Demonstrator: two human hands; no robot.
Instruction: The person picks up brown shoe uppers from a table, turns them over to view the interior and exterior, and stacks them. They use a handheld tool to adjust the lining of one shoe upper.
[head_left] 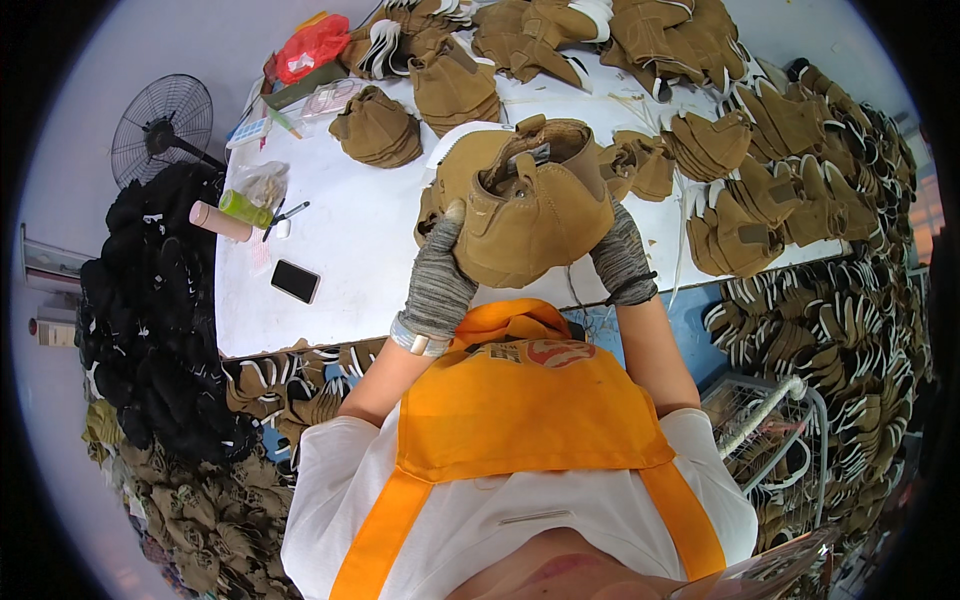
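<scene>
Between my two hands, above the near edge of the white table (pixel 350 220), is a brown shoe upper (pixel 530 225) with a stitched toe and a pull loop at its collar. More brown leather shows behind its left side, so it may be a nested stack. My left hand (pixel 438 275), in a grey knitted glove, grips its left side with the thumb up along it. My right hand (pixel 624 255), gloved alike, presses on the right side; its fingertips are partly hidden behind the leather. Small stacks of similar uppers (pixel 376 130) stand just beyond on the table.
More brown uppers (pixel 735 235) crowd the table's right and far sides. A phone (pixel 296 281), a pink bottle (pixel 220 221) and a red plastic bag (pixel 312 50) lie to the left. Beyond are a fan (pixel 162 130) and black piles (pixel 160 320). A wire cart (pixel 770 450) stands at right.
</scene>
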